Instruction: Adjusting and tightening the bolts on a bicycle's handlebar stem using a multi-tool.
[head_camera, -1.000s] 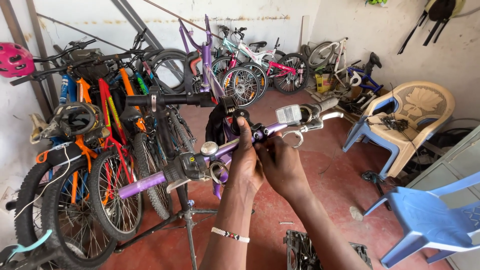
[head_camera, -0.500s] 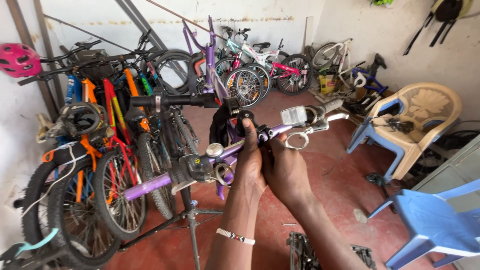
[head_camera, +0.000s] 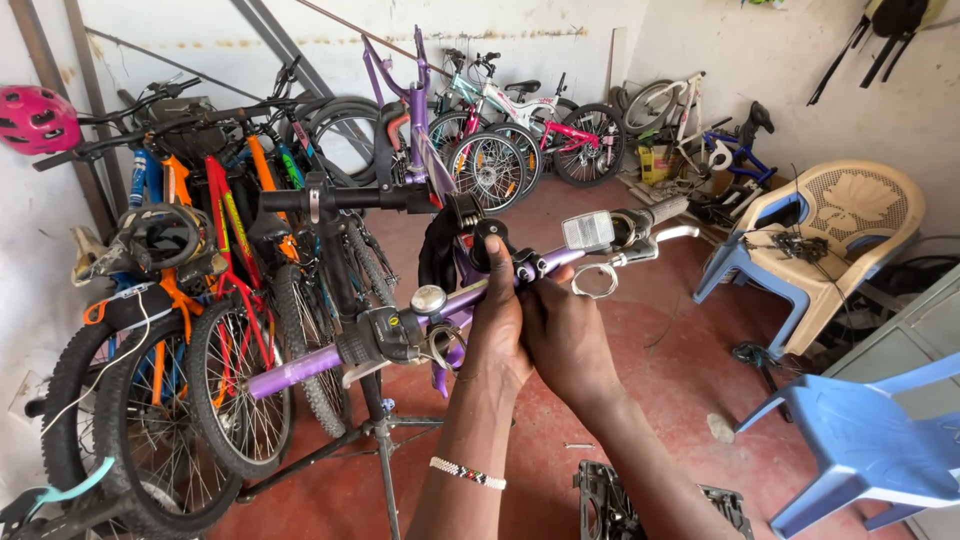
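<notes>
Both hands meet at the middle of a purple handlebar (head_camera: 440, 305) that runs from lower left to upper right across the centre of the frame, the bike held up on a repair stand (head_camera: 385, 450). The left hand (head_camera: 497, 325), a beaded bracelet (head_camera: 467, 473) at its wrist, is wrapped around the bar near the stem clamp (head_camera: 490, 240), fingers closed on it. The right hand (head_camera: 568, 335) presses in just beside it, fingers curled toward the same spot – whether it pinches a small tool or only the bar I cannot tell, since the left hand hides the fingertips.

On the bar sit a silver bell (head_camera: 429, 298) and a grip shifter (head_camera: 385, 335) to the left, a white reflector (head_camera: 588, 231) and a brake lever (head_camera: 655, 245) to the right, with a loose cable loop (head_camera: 595, 280) hanging just under the right half.

The risk, as I judge it: the bar could rotate in the clamp if pushed unevenly, and the dangling cable could snag a finger or kink. A row of parked bicycles (head_camera: 200, 300) stands close on the left – a swinging bar end could knock into them. Plastic chairs (head_camera: 860, 440) stand at the right.
</notes>
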